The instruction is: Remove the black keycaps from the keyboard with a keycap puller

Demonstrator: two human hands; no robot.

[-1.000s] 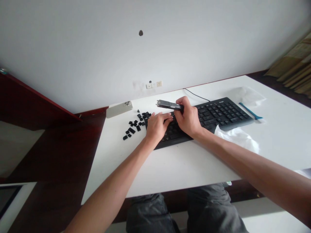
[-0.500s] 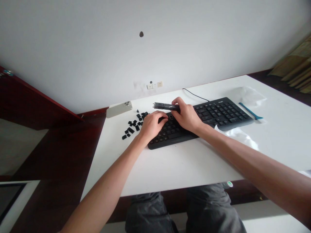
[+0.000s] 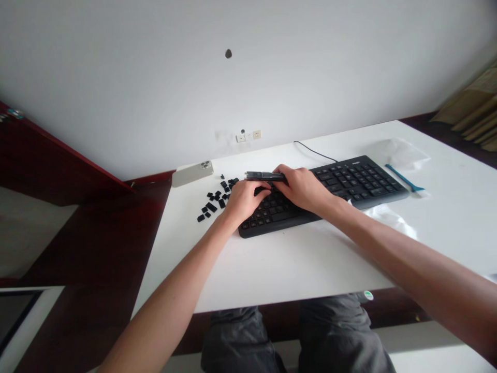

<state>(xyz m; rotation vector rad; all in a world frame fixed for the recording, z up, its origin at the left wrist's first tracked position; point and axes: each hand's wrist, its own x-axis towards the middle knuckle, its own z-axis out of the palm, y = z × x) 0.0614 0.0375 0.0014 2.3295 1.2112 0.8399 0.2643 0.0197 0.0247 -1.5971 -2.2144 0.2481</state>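
A black keyboard (image 3: 349, 181) lies at a slant on the white table, its cable running off the back. Over its upper left keys my left hand (image 3: 244, 199) is closed, thumb and fingers bent toward each other; whatever they pinch is hidden. Close beside it, my right hand (image 3: 305, 187) is shut on a slim black pen-like tool (image 3: 258, 176) whose pale end points left, above the left fingers. The right fingertips reach down to the keys. Loose black keycaps (image 3: 210, 207) lie scattered to the left of the keyboard.
A phone (image 3: 193, 173) lies face down at the table's back left. Right of the keyboard are a blue brush-like tool (image 3: 404, 177) and a clear plastic bag (image 3: 402, 153). Crumpled white material (image 3: 394, 220) sits by the right forearm. Behind the table (image 3: 272, 274) stands a wall.
The tool in my right hand has tipped lower and more level, and that hand has sunk slightly toward the keys. My left hand stays at the same keys. The view has shifted slightly.
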